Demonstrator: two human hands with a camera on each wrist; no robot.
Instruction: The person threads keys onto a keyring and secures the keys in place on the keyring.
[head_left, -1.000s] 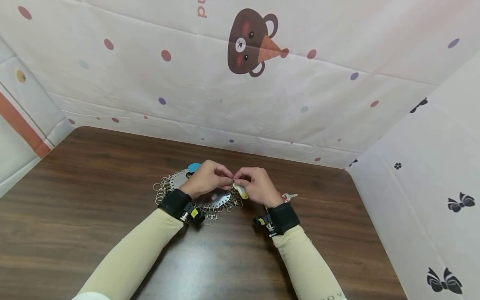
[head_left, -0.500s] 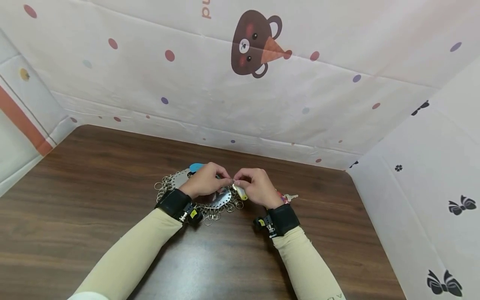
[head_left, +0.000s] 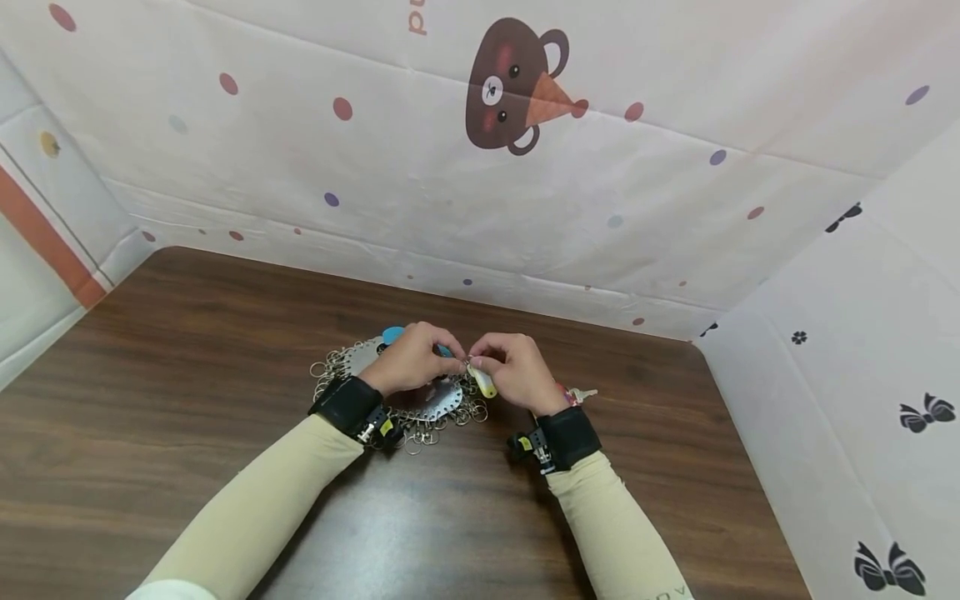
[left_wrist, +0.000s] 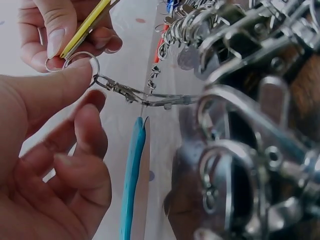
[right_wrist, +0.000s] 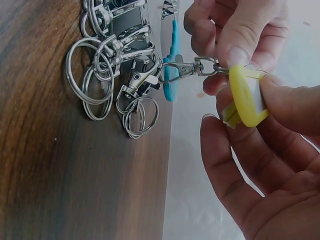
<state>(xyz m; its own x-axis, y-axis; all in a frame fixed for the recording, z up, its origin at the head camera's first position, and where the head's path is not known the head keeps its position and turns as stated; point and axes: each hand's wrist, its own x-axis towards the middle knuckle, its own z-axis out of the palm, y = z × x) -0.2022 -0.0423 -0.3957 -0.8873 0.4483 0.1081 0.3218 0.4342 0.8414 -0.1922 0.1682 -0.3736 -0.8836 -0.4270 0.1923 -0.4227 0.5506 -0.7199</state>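
In the head view my left hand (head_left: 412, 362) and right hand (head_left: 519, 373) meet fingertip to fingertip at the right side of a round metal plate (head_left: 444, 403) hung with clasps. The left thumb and fingers pinch a split ring (left_wrist: 98, 63), which is joined to a swivel clasp (left_wrist: 122, 91). That clasp reaches across to the plate's edge. Between the right thumb and fingers is a yellow key tag (right_wrist: 244, 97) with a white insert, held right at the ring. Whether the tag is threaded on the ring I cannot tell. A blue tag (left_wrist: 132, 175) hangs beside the clasp.
Many clasps with split rings (right_wrist: 142, 117) crowd the plate's rim. A key (head_left: 583, 394) with something red lies beyond the right wrist on the brown wooden table (head_left: 420, 533). A patterned white sheet (head_left: 405, 167) rises behind the table.
Both hands stay almost in place, still pinching the ring and the yellow tag, with small finger shifts. More blue shows beneath the left fingers. The head view has moved slightly.
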